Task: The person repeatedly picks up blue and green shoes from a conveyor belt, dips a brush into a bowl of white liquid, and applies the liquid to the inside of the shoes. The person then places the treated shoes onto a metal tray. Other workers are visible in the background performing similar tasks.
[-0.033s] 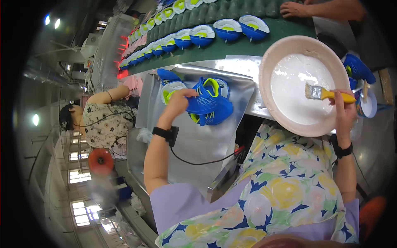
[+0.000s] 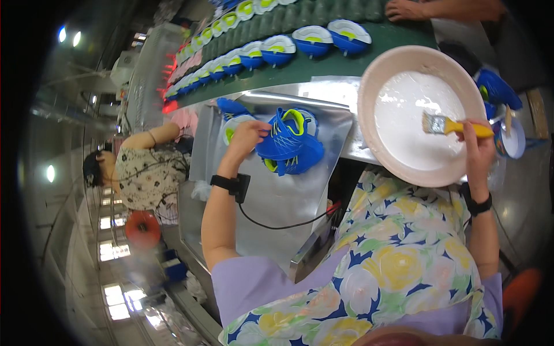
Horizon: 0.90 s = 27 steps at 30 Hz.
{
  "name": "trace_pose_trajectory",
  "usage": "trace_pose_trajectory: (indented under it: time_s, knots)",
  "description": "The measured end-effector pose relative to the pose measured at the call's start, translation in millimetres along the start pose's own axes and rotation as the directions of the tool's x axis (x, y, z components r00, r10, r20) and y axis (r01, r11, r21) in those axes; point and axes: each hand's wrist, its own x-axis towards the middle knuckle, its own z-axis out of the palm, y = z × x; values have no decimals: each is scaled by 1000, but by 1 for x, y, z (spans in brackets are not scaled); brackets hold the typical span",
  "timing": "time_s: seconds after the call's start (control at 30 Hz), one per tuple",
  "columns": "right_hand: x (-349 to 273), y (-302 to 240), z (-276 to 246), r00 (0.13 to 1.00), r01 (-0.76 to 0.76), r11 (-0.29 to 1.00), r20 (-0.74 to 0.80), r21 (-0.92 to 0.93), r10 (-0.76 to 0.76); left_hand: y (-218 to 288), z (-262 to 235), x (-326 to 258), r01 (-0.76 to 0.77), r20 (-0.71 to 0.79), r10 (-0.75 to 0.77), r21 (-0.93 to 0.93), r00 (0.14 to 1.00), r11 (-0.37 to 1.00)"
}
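Note:
My left hand grips a blue shoe upper with lime-yellow lining, held over a shiny metal work surface. My right hand holds a yellow-handled brush. Its bristles rest in the white liquid inside a wide pink basin in front of me. Both wrists carry a black band, and a black cable runs from the left one.
A green conveyor belt curves across the top with several blue-and-white shoe soles. A seated co-worker works at the left. Another person's hand rests on the belt. More blue shoe parts and a small cup lie at the right.

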Motion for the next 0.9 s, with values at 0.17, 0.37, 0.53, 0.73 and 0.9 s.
trace_pose_trajectory:
  time_s: [0.17, 0.37, 0.53, 0.73, 0.9]
  knots:
    - [10, -29, 11, 970, -33, 991, 236, -131, 64, 25, 45, 27, 78, -132, -41, 286, 990, 955]
    - [33, -56, 20, 860, 208, 903, 510, -376, 14, 77, 78, 30, -22, -39, 56, 592, 998, 806]
    - [24, -55, 74, 703, 296, 912, 711, -285, -6, 62, 96, 28, -145, -113, 331, 737, 937, 660]
    - [22, -40, 48, 529, 564, 749, 849, -348, -3, 68, 41, 21, -310, -279, 593, 645, 755, 698]
    - [61, -77, 7, 743, 457, 806, 659, -375, -114, 80, -2, 14, -432, -289, 326, -679, 900, 593]
